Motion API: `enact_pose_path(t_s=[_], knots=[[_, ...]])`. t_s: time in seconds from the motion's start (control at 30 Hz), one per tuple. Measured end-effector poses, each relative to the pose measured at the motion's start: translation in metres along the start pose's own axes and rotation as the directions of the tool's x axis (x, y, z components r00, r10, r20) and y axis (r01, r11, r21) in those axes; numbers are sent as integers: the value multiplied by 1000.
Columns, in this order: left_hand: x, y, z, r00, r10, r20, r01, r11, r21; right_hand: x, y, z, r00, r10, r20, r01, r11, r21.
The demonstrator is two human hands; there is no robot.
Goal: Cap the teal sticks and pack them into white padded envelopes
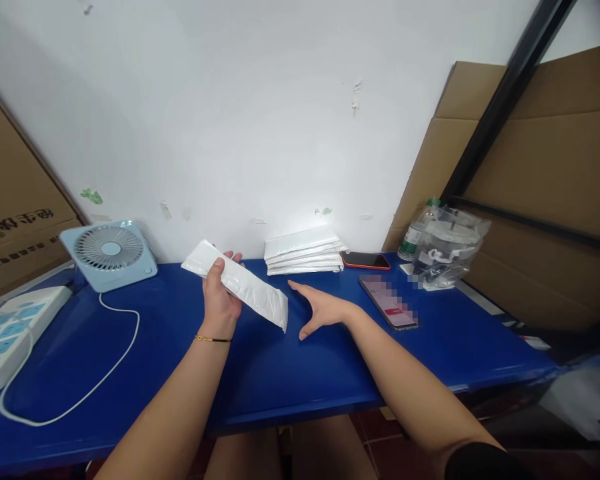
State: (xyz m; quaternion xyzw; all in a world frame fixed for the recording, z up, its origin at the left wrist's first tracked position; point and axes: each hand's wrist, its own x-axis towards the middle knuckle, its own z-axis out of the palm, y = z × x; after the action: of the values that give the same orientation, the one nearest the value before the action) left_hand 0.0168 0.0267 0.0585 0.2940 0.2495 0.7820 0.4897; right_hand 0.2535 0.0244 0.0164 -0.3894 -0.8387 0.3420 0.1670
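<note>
A long, flat white plastic packet (257,293) is gripped in my left hand (220,290), thumb on top and fingers beneath. The packet is tilted, its right end lower than its left, and its wrapping looks wrinkled. My right hand (323,310) is open just right of the packet's lower end, thumb and fingers apart, touching nothing. Behind the hands, a stack of several similar white packets (305,250) lies against the wall. What is inside the packets is hidden.
The blue table (280,380) carries a light blue fan (110,253) and a white power strip (25,333) at left. At right lie a dark phone (365,261) and a lit phone (389,303), near a bottle (414,237) and a clear plastic bag (450,247). Cardboard (555,167) stands beyond.
</note>
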Motion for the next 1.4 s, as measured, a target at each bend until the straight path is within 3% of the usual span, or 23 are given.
enact_pose_path(t_s=[0.2, 0.43, 0.7, 0.9, 1.03, 1.17, 1.27, 1.33, 1.4], knots=[[-12, 14, 19, 977, 130, 168, -145, 986, 81, 7, -1, 10, 998, -49, -45, 47, 998, -48], [-12, 38, 17, 956, 168, 239, -211, 963, 168, 23, -5, 28, 984, -69, -166, 29, 972, -235], [-13, 93, 19, 915, 175, 364, -292, 908, 299, 21, -8, 29, 994, -33, -106, 2, 960, -280], [-17, 120, 17, 924, 182, 336, -301, 888, 348, 18, -12, 28, 994, -39, -103, 5, 953, -304], [-20, 142, 19, 902, 201, 382, -355, 849, 392, 17, -14, 29, 995, -34, -91, 4, 949, -315], [-16, 159, 23, 860, 260, 439, -460, 768, 446, 18, -16, 31, 996, -26, -83, -3, 943, -332], [2, 151, 19, 822, 313, 475, -540, 693, 477, 18, -19, 31, 998, -7, -63, -15, 945, -328], [19, 132, 11, 775, 328, 541, -625, 532, 572, 16, -22, 31, 999, 18, -48, -32, 949, -314], [35, 104, -2, 754, 243, 611, -657, 259, 708, 12, -24, 30, 999, 43, -29, -49, 953, -300]])
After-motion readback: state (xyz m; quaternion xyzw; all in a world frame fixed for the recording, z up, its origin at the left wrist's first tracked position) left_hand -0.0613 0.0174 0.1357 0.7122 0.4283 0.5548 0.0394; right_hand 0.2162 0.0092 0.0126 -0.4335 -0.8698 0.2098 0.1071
